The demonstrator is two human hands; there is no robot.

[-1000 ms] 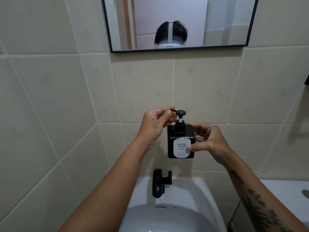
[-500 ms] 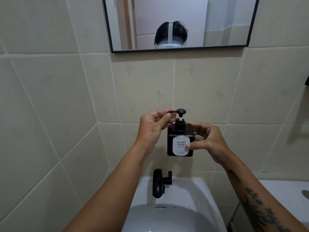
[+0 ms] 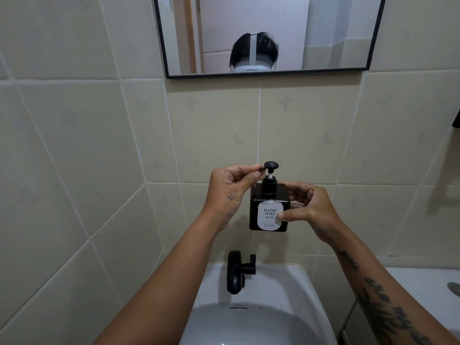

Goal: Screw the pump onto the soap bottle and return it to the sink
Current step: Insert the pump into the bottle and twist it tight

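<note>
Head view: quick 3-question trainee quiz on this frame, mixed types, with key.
1. True or false: the soap bottle rests on the sink.
2. Which hand pinches the pump nozzle? A) left hand B) right hand
3. Fill in: the bottle's white label reads "HAND ____".

Key:
1. False; it is held in the air above the black faucet.
2. A; the right hand's grip is on the bottle body.
3. SOAP
</note>
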